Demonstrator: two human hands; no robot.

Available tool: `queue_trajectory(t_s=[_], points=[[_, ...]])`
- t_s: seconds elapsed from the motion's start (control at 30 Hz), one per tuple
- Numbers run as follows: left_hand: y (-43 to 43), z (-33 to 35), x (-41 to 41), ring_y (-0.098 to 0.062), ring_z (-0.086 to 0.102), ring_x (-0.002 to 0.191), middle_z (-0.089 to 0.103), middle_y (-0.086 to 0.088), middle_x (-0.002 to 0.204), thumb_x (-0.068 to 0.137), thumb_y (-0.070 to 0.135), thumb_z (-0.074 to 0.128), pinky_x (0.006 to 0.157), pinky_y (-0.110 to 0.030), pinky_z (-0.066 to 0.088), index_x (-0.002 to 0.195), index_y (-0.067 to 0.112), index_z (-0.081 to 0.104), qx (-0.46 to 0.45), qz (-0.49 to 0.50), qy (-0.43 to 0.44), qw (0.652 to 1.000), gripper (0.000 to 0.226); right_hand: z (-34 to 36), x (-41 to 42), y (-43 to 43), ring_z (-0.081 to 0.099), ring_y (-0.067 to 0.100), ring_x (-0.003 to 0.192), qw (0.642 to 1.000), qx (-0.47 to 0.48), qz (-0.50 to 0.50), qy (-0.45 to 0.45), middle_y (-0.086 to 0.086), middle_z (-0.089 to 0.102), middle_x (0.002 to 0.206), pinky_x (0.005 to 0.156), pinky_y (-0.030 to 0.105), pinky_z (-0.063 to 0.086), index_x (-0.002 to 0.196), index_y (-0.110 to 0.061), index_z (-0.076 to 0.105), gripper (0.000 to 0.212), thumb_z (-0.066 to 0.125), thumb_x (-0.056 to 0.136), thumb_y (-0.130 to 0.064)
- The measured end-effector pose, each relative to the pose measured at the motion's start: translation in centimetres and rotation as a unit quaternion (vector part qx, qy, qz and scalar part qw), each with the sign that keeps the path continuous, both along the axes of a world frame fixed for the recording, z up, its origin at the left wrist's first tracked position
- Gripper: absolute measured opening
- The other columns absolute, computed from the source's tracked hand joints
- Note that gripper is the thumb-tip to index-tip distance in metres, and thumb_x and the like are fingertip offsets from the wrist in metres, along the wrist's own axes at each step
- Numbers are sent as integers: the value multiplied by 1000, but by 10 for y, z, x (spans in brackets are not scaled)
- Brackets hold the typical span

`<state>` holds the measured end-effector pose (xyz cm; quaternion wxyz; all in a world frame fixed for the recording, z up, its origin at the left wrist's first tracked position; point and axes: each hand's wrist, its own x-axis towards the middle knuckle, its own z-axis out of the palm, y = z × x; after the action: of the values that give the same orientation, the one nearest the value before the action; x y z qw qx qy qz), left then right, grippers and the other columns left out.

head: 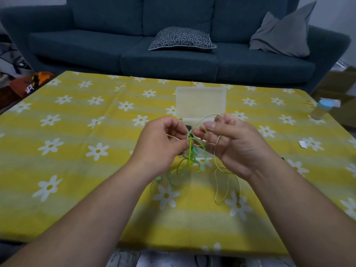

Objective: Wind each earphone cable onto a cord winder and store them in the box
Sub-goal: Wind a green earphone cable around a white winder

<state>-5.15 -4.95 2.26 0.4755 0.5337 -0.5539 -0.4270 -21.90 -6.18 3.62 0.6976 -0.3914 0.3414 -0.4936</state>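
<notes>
Cables: we see a bright green earphone cable [190, 151] and a pale cream earphone cable [215, 160] crossing in a knot held above the table. Their loose ends trail down and toward us onto the cloth.

Long axis: we judge that the green strand hangs near vertical from the knot. The cream one arcs up and over to the right.

Left hand [159, 143]: it is at the left of the knot, with fingers curled and thumb and fingertips pinching where the strands cross.

Right hand [235, 143]: thumb and forefinger nip the cream loop just right of the knot. More cream cable is draped over the lower fingers.

Nearer hand: the left hand sits on the knot itself. The right hand has the free cream loop, so we judge that hand would draw the cream cable out rightward.

Cord winder: we cannot make one out.

Box: a clear plastic storage box [200, 101] lies open directly behind and beneath the hands, its lid flat on the far side.

Surface: a yellow striped daisy-print tablecloth [96, 132] covers the table.

Surroundings: there is a dark blue fabric sofa [173, 62] beyond, and a blue-capped bottle [325, 108] at the far right edge.
</notes>
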Motion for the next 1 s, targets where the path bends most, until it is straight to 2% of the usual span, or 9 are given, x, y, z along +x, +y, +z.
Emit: queue_trajectory(t_s=[0.1, 0.2, 0.27, 0.33, 0.5, 0.63, 0.8, 0.9, 1.0], points=[[0, 0, 0, -16, 54, 62, 64, 0, 70, 72, 3, 83, 60, -33, 50, 79, 16, 63, -25, 14, -42, 999, 24, -1, 1, 2, 58, 25, 84, 983, -83, 2, 164, 4, 61, 83, 76, 40, 48, 78, -21, 38, 47, 83, 64, -17], [1, 1, -1, -14, 52, 62, 65, 3, 70, 72, 13, 85, 60, -30, 49, 81, 16, 64, -43, 6, -76, 996, 23, -4, 5, 5, 59, 22, 72, 955, -129, -35, 264, 5, 62, 84, 67, 42, 50, 77, -19, 37, 50, 84, 62, -12], [2, 4, -1, -12, 53, 62, 64, 1, 71, 74, 5, 83, 61, -26, 50, 84, 13, 65, -44, -23, -68, 996, 23, -3, 6, 5, 58, 25, 70, 961, -117, -64, 241, 10, 59, 79, 67, 46, 54, 73, -17, 34, 47, 77, 71, 3], [3, 6, 1, -11, 56, 64, 64, -2, 76, 73, -6, 80, 66, -25, 53, 91, 10, 65, -33, -58, -48, 997, 28, -1, 5, 3, 57, 27, 65, 979, -80, -72, 173, 12, 57, 75, 59, 39, 55, 71, -16, 33, 45, 65, 80, 15], [5, 7, 5, -13, 60, 63, 71, -4, 95, 75, -7, 77, 69, -30, 57, 98, 11, 66, -30, -58, -65, 996, 31, 2, 1, 2, 61, 25, 59, 995, -34, -31, 92, 9, 57, 77, 58, 31, 55, 71, -17, 34, 44, 57, 84, 18], [5, 6, 4, -10, 62, 67, 71, -7, 80, 80, -6, 74, 68, -26, 54, 87, 8, 69, -40, -44, -47, 997, 16, 1, 0, 2, 63, 21, 62, 998, 8, -13, 60, 9, 62, 77, 58, 28, 54, 70, -18, 35, 45, 50, 82, 23], [6, 6, 1, -12, 62, 69, 72, -13, 81, 82, -4, 72, 72, -33, 55, 85, 10, 71, -53, -61, -61, 995, 14, 1, -1, 3, 64, 16, 61, 998, 27, 7, 63, 5, 66, 69, 56, 27, 48, 70, -20, 35, 44, 59, 83, 14], [8, 5, -1, -22, 65, 71, 70, -10, 78, 85, -5, 68, 73, -36, 54, 92, 12, 69, -63, -85, -73, 992, 18, -3, 2, 3, 59, 15, 54, 993, 12, -9, 118, -4, 57, 57, 54, 28, 38, 68, -24, 33, 47, 72, 79, 0], [9, 5, -3, -26, 68, 74, 66, -4, 75, 89, -4, 62, 74, -42, 55, 97, 18, 59, -60, -92, -81, 991, 24, -4, 6, 1, 57, 15, 52, 988, 9, -56, 142, -4, 54, 53, 53, 30, 32, 65, -24, 33, 49, 71, 80, 2]])
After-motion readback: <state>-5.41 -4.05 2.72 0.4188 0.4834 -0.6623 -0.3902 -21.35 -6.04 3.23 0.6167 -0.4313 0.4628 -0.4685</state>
